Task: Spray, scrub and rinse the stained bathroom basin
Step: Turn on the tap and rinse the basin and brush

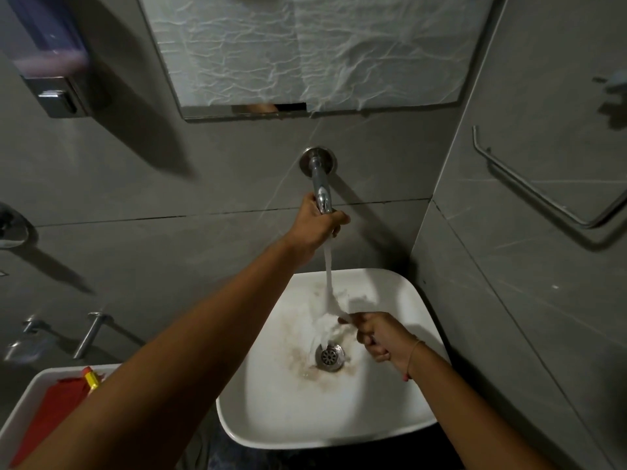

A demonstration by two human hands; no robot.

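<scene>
Head camera looked down at a white basin [390,412] at about 6 o'clock in the picture. The left hand [314,228] reached up to 12 o'clock and was wrapped around the end of the tap [320,184]. Its fingers were curled tight around the spout. Water [328,269] ran down from the tap into the bowl.

The right hand [381,337] was low in the bowl, at about 3 o'clock from the drain [329,357]. Its fingers were closed in a fist, pinching something small and pale right where the water landed. It could not be told what that thing was.

Brown stains [302,359] were in the bowl, mostly around the drain and up toward 10 o'clock. So this looked like the rinse step, or wetting the bowl, with dirt not yet gone. The next move would likely need more rubbing on the brown patch by the drain, with water running over it.

Room was tight on the right. A grey wall [529,252] stood just beside the basin rim at 3 o'clock, so the right elbow had little space there. The back wall was close behind the rim too. On the left was more open room, with a second white basin [23,398] at 8 o'clock holding a red cloth [57,401] and a small yellow thing [91,379].
</scene>
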